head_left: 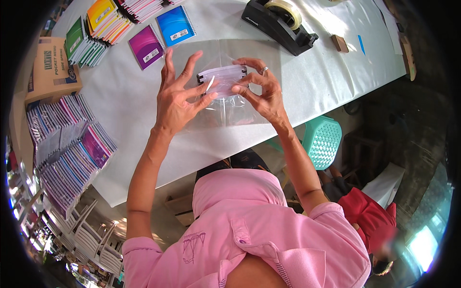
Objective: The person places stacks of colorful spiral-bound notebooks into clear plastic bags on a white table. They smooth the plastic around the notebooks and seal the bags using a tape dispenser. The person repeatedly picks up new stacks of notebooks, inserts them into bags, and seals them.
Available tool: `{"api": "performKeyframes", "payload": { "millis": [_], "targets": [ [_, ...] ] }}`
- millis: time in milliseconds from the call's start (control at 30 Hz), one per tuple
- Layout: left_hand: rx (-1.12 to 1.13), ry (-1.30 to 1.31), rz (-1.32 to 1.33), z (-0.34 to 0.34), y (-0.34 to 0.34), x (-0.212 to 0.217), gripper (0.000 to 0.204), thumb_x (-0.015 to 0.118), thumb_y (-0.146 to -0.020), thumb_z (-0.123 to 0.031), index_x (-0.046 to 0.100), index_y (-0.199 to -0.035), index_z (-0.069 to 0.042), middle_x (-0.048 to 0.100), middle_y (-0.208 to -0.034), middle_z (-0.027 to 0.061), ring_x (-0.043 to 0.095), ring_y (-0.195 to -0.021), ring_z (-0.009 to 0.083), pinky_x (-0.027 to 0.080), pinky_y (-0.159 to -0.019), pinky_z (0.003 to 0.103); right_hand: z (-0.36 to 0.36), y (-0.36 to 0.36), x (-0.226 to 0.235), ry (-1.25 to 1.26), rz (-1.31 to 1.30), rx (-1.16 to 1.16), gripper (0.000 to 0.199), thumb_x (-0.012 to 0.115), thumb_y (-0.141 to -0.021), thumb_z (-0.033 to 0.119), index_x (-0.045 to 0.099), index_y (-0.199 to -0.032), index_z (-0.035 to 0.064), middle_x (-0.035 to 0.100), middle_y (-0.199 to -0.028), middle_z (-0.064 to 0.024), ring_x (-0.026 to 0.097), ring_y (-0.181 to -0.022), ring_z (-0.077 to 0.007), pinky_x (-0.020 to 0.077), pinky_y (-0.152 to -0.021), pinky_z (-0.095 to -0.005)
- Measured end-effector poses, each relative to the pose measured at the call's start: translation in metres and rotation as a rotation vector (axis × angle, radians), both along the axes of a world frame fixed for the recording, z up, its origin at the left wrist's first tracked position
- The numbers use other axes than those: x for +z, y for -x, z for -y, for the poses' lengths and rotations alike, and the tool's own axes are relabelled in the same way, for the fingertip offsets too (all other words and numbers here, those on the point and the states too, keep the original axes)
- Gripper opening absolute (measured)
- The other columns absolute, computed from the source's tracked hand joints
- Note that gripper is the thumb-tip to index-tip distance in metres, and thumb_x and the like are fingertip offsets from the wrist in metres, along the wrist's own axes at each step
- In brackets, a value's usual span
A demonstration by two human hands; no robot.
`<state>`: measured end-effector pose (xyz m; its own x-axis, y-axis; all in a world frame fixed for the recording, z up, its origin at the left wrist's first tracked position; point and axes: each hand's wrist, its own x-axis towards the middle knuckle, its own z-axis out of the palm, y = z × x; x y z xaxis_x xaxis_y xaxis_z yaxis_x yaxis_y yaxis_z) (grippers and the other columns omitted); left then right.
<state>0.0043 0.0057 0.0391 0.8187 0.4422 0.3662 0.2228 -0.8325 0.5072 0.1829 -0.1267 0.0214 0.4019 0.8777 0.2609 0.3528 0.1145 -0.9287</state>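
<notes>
Between my hands is a small pack of pocket notebooks [223, 80], pale page edges facing up and dark bits at both ends. Clear plastic film [228, 113] lies around and under it, flat on the table. The thumb and index finger of my left hand [177, 98] pinch the film at the pack's left side, while its other fingers stretch out. My right hand [263, 91], with a ring on one finger, grips the pack's right end between thumb and fingers. Just beyond my left hand lie a purple spiral notebook [146, 47] and a blue spiral notebook [176, 26].
A black tape dispenser [278, 29] stands at the far right, near a brown block [339, 43] and a blue strip [361, 44]. Notebook stacks [103, 19], a cardboard box [53, 67] and wrapped packs [72, 149] line the left. A green stool [323, 141] and a person in red [367, 211] are to the right.
</notes>
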Motion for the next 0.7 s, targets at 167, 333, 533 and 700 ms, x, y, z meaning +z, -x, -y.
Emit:
{"api": "performKeyframes", "payload": {
  "millis": [167,333,533,700],
  "targets": [
    [0.016,0.264,0.073,-0.010,-0.007,-0.006,0.037,0.080,-0.070,-0.020,0.073,-0.106,-0.023,0.054,-0.134,-0.0009,0.025,-0.138,0.0366,0.033,-0.108,0.046,-0.011,-0.008,0.012,0.087,-0.092,0.013,0.019,0.080,-0.070,0.018,0.068,-0.079,0.0060,0.065,-0.102,-0.0108,0.061,-0.096,-0.0238,0.0438,-0.088,-0.0361],
    [0.133,0.768,0.187,-0.008,-0.022,-0.004,0.040,0.080,-0.070,-0.017,0.071,-0.109,-0.013,0.057,-0.131,0.0030,0.039,-0.132,0.0274,0.033,-0.107,0.041,-0.022,-0.022,0.011,0.246,-0.229,-0.004,0.020,0.079,-0.069,0.012,0.069,-0.085,0.0044,0.066,-0.094,-0.0057,0.060,-0.090,-0.0170,0.0434,-0.080,-0.0312],
    [-0.150,1.471,-0.217,-0.048,-0.022,-0.006,0.046,0.073,-0.075,-0.015,0.064,-0.119,-0.004,0.057,-0.131,0.0079,0.042,-0.130,0.0221,0.027,-0.110,0.036,-0.028,-0.027,0.013,0.346,-0.572,0.164,0.021,0.073,-0.070,0.003,0.075,-0.090,0.0073,0.059,-0.090,0.0005,0.053,-0.081,-0.0139,0.0426,-0.076,-0.0287],
    [-0.355,0.518,-0.414,-0.052,-0.023,0.016,0.046,0.073,-0.077,-0.023,0.064,-0.120,-0.011,0.056,-0.132,0.0015,0.036,-0.135,0.0302,0.025,-0.112,0.046,-0.023,-0.019,0.015,0.191,-0.299,0.187,0.025,0.069,-0.070,-0.001,0.077,-0.088,0.0138,0.058,-0.094,-0.0003,0.053,-0.086,-0.0148,0.0419,-0.076,-0.0289]
  ]
}}
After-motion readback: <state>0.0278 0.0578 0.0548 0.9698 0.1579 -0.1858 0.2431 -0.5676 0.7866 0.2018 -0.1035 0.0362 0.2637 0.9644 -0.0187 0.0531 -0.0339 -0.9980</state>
